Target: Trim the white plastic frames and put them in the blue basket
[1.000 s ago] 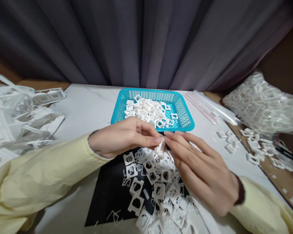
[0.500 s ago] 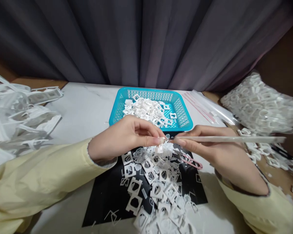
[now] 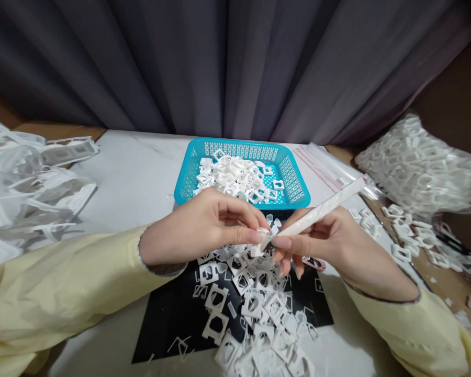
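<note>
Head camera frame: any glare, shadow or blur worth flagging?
Head view: glints on the flat clear bag; soft shadow on the white tabletop below the left sleeve; gray curtain dim; white pieces at far left soft, stretched-looking; white stick in the right hand fairly crisp.

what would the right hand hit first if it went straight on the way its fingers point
Probably the small white piece held by the left hand, just ahead of the right hand, though depth there is unclear.

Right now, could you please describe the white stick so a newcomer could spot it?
Find the turquoise basket. Just nearer the viewer, by its right corner, the right hand holds the stick: long, straight and slanting, unlike the small, holed white pieces below.
</note>
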`<state>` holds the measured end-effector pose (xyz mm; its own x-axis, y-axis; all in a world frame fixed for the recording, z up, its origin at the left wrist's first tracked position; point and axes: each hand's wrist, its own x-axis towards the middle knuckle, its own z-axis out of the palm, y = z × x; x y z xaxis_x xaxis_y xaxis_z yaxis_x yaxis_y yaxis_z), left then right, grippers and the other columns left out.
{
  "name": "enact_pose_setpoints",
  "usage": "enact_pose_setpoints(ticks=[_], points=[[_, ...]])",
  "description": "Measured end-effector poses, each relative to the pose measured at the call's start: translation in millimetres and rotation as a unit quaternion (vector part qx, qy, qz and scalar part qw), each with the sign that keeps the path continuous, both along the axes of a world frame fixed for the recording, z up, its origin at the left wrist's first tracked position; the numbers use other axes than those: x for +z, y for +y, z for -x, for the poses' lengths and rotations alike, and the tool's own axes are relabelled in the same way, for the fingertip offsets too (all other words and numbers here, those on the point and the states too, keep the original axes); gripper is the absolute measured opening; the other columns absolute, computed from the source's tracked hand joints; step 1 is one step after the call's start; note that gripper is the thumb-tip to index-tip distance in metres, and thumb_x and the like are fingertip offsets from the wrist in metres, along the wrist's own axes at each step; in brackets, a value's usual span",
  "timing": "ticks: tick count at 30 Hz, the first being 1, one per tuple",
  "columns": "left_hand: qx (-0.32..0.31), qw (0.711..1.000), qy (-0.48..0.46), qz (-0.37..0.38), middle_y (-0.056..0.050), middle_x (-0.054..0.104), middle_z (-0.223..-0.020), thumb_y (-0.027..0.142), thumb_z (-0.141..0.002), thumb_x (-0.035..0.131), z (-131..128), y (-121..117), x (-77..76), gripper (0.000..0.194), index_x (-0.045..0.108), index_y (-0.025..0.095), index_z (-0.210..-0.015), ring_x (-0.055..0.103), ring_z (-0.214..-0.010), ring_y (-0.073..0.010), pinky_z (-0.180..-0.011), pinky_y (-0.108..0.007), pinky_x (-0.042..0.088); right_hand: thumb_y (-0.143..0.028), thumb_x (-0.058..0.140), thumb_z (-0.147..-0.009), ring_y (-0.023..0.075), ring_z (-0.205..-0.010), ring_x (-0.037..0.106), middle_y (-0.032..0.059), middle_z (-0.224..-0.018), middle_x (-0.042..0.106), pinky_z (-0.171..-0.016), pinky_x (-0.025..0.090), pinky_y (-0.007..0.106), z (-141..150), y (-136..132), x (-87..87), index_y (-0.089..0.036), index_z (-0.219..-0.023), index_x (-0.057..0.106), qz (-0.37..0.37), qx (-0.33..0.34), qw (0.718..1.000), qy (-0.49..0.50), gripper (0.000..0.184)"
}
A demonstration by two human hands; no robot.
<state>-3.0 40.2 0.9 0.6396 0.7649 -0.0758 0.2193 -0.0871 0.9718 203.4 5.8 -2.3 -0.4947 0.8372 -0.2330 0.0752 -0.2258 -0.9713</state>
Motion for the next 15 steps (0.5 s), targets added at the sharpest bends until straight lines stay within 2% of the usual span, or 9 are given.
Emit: enact_pose_setpoints(ticks=[6,15], points=[[-0.002,1.000,-0.003,0.008,-0.003,0.073,-0.087,0.014,-0.075,0.067,0.2,-1.7,-1.4,0.007,0.069,0.012,-0.069,0.067,-0.078,-0.0103,-0.072,-0.016,0.051,-0.017,0.070,-0.077,0.0071,-0.053,0.065,0.0014,-0.065,0.070,-0.046,0.050,0.009,2.6,-2.3,2.8,-0.012,-0.074,0.070,0.027,0.003,1.000,0.012,0.005],[-0.006,1.000,-0.008,0.023,-0.003,0.073,-0.086,0.015,-0.074,0.068,-1.6,-2.9,-4.5,0.005,0.069,0.012,-0.069,0.066,-0.078,-0.0117,-0.072,-0.019,0.051,-0.017,0.067,-0.079,0.0117,-0.059,0.068,0.0040,-0.067,0.070,-0.056,0.056,0.017,2.2,-0.5,-3.5,-0.010,-0.077,0.069,0.053,0.025,0.998,0.039,0.007]])
